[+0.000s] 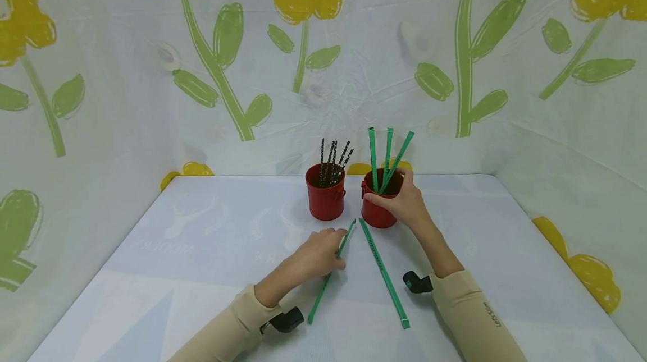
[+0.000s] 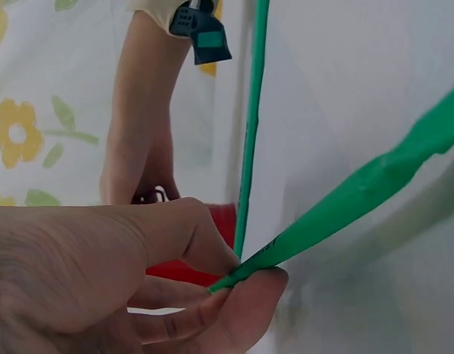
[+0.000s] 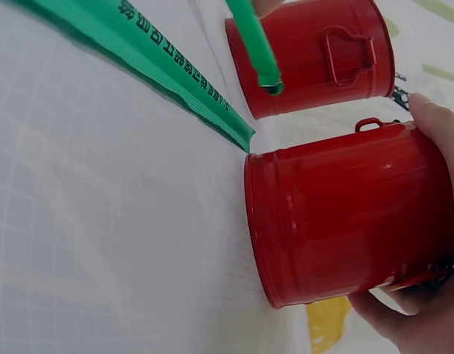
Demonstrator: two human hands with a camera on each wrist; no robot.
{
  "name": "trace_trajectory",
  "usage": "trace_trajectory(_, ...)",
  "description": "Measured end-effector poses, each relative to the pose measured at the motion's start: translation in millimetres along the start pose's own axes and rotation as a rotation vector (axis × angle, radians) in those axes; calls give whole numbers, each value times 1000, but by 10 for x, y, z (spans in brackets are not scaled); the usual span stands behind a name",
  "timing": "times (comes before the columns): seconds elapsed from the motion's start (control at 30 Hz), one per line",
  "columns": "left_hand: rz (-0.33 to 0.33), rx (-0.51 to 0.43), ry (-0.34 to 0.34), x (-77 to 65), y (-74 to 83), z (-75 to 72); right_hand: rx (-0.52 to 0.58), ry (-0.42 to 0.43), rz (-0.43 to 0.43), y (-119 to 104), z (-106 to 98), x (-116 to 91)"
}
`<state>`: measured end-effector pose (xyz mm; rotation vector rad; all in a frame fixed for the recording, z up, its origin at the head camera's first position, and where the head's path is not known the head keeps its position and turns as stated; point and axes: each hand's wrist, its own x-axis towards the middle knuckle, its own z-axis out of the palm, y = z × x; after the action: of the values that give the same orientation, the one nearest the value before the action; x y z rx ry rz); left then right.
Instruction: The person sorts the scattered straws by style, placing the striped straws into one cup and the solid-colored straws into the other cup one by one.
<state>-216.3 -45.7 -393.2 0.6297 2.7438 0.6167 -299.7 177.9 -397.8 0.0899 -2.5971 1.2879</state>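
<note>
My left hand point(image 1: 318, 252) pinches a thin green paper-wrapped straw point(image 1: 318, 300) between thumb and fingers, the straw slanting over the table. In the left wrist view that wrapped straw point(image 2: 345, 200) runs from my fingertips toward the upper right. With thumb and fingers spread around its upper part, my right hand point(image 1: 408, 205) grips the right red bucket point(image 1: 376, 217). Several green wrapped straws point(image 1: 373, 154) stand out of this bucket. Another green wrapped straw point(image 1: 385, 275) lies on the table between my arms, its far end near the bucket's base.
Just left of the gripped bucket stands a second red bucket point(image 1: 326, 203), holding several black patterned straws point(image 1: 322, 154). Both are near the back edge of the pale table point(image 1: 212, 272). Behind it hangs a flower-printed curtain point(image 1: 364, 70).
</note>
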Motion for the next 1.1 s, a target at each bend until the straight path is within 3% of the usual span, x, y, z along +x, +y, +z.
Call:
trace_trajectory(0.27,37,-24,46,7,-32,-82,2,-1,-1,-6,6,-5)
trace_trajectory(0.67,182,-20,220,17,-45,-202,8,6,-21,-15,1,-14)
trace_trajectory(1.1,266,-88,353,66,-4,-350,-3,19,-43,10,13,-8)
